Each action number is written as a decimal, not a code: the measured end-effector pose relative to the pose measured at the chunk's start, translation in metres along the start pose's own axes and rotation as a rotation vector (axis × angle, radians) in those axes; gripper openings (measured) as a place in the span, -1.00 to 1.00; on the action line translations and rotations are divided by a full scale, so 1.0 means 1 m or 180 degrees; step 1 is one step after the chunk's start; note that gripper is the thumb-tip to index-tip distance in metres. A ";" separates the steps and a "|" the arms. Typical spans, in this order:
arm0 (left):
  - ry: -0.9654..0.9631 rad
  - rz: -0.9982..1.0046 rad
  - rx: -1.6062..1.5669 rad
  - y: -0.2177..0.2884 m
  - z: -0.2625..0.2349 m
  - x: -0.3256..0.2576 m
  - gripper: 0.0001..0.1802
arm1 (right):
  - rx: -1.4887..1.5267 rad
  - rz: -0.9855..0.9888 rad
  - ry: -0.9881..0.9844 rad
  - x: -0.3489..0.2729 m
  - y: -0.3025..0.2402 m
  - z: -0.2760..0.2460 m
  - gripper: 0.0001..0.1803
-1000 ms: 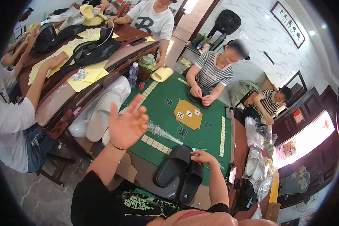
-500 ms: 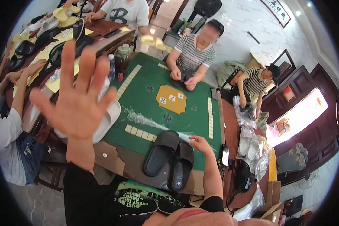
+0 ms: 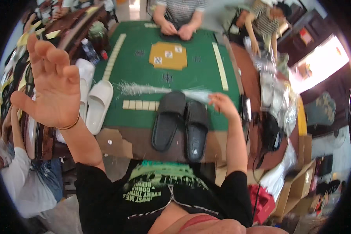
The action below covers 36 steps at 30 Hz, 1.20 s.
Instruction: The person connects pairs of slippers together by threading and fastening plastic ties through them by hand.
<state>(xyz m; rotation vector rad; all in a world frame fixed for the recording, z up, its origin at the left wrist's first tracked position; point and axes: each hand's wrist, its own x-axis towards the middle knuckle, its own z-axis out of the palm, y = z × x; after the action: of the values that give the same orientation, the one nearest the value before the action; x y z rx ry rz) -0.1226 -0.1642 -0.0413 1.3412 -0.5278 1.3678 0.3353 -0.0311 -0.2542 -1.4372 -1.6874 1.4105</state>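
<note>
In the head view, the black slippers (image 3: pixel 169 117) lie lengthwise toward the wearer on the counter (image 3: pixel 218 144), just left of the nearer right hand (image 3: pixel 224 105), whose curled fingers may or may not grip the clear strands (image 3: pixel 197 94), the left hand (image 3: pixel 56 97) raised, open, empty.

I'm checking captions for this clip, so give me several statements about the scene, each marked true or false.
1. The left hand is raised and holds nothing. True.
2. The white slippers are left of the black slippers. True.
3. The black slippers are stacked one on the other. False: they lie side by side.
4. The right hand holds one of the white slippers. False: it is at the clear strands; whether it grips them cannot be told.
5. The orange panel is farther from the person than the black slippers. True.
</note>
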 end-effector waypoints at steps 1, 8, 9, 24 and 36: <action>-0.0051 -0.0243 0.0075 -0.021 -0.018 -0.002 -0.09 | 0.0190 -0.0001 0.0091 -0.004 0.002 -0.003 -0.67; 0.1374 -0.3003 0.2673 -0.181 -0.039 -0.057 -0.70 | 0.0180 0.0028 0.0103 -0.002 0.011 0.021 -0.69; 0.1062 -0.2888 0.3150 -0.204 -0.048 -0.082 -0.70 | -0.0122 -0.0112 0.0154 -0.001 0.015 0.028 -0.71; -0.1274 -0.2427 0.5109 -0.283 -0.015 -0.127 -0.68 | -0.1032 -0.0445 0.0847 -0.018 0.016 0.043 -0.76; -0.0787 -0.1967 0.5439 -0.257 -0.019 -0.140 -0.89 | -0.0902 -0.0456 0.0893 -0.030 0.029 0.030 -0.77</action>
<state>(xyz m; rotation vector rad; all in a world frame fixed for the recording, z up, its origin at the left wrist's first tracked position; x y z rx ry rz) 0.0635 -0.1223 -0.2639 2.6558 1.1739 0.9443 0.3303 -0.0725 -0.2836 -1.5443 -1.8137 0.8730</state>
